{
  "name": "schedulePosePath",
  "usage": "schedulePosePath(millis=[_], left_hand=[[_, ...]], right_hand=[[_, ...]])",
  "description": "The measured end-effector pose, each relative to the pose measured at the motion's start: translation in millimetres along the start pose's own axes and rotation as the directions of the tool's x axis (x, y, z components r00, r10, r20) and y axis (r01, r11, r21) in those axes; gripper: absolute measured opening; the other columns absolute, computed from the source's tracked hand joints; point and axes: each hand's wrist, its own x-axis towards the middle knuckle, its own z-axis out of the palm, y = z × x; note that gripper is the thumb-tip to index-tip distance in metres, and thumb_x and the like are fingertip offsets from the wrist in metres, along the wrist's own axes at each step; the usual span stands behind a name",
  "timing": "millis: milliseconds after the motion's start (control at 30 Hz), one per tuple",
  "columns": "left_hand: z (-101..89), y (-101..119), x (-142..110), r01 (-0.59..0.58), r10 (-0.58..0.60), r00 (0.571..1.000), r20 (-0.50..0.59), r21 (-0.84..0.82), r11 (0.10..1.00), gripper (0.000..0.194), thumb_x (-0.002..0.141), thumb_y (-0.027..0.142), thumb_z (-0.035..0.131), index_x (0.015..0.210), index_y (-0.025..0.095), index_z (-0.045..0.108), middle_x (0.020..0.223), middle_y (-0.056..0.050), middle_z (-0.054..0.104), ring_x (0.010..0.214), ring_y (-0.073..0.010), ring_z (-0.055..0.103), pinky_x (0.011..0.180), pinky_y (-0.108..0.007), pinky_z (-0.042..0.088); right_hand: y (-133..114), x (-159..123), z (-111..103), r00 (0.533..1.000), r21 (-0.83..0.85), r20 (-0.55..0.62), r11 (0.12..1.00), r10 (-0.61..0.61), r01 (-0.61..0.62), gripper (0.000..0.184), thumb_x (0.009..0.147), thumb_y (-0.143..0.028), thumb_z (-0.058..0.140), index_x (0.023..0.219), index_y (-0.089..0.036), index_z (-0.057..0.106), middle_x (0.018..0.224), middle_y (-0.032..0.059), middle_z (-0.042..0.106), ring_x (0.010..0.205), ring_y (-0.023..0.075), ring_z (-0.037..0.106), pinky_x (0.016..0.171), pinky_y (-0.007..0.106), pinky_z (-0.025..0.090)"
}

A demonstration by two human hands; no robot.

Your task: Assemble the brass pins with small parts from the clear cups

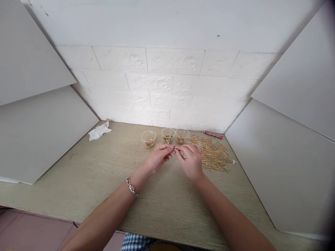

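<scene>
Head view: we list one tiny part (174, 147), pinched by left hand (158, 158) and right hand (191, 161), long axis unreadable; gold pins (214, 154) lie nearer the right hand.

Crumpled white tissue (99, 131); red tube (214, 135); brick-patterned wall (159, 82)

A tiny, partly shiny piece (174, 147) is pinched between the fingertips of the left hand (160, 157) and right hand (191, 159), near the frame's centre, too small to make out in detail. Just beyond, three round clear plastic cups (143, 138) stand upright, holding small gold-coloured metal parts (150, 143). Slender gold-coloured metal rods (213, 155) lie in a loose, criss-crossed heap right of centre.
</scene>
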Motion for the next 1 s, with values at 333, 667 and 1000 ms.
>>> schedulePosePath(millis=[333, 667, 1000], left_hand=[[-4.5, -1.7, 2.4, 0.059, -0.06, 0.998, -0.006, -0.085, 0.995, 0.027, 0.061, 0.034, 0.074, 0.066, 0.011, 0.061, 0.057, 0.003, 0.051, 0.049, -0.0027, 0.043, 0.047, -0.017, 0.03], [-4.2, -4.0, 1.8, 0.105, -0.1, 0.994, 0.043, -0.146, 0.984, 0.021, 0.065, 0.03, 0.072, 0.069, 0.011, 0.062, 0.058, 0.002, 0.053, 0.05, -0.0031, 0.045, 0.047, -0.017, 0.033], [-9.3, -1.1, 0.4, 0.106, -0.083, 0.981, 0.174, -0.125, 0.986, 0.013, 0.072, 0.024, 0.066, 0.072, 0.011, 0.064, 0.065, 0.0, 0.058, 0.056, -0.0051, 0.05, 0.055, -0.02, 0.036]], right_hand=[[3.1, 0.7, 0.2, 0.994, 0.027, 0.079, 0.997, -0.071, 0.069, 0.009, 0.082, -0.024, 0.055, 0.08, -0.023, 0.064, 0.079, -0.0019, 0.068, 0.074, 0.0133, 0.06, 0.092, 0.037, 0.028], [3.7, 0.9, 0.6, 0.994, 0.042, 0.111, 0.999, -0.024, 0.019, 0.007, 0.081, -0.024, 0.055, 0.083, -0.023, 0.062, 0.083, -0.0007, 0.068, 0.079, 0.0153, 0.06, 0.091, 0.038, 0.028], [4.2, 4.6, -4.0, 0.992, 0.13, 0.118, 0.99, 0.034, -0.049, 0.007, 0.08, -0.028, 0.057, 0.079, -0.022, 0.061, 0.081, -0.001, 0.068, 0.076, 0.015, 0.061, 0.093, 0.039, 0.027]])
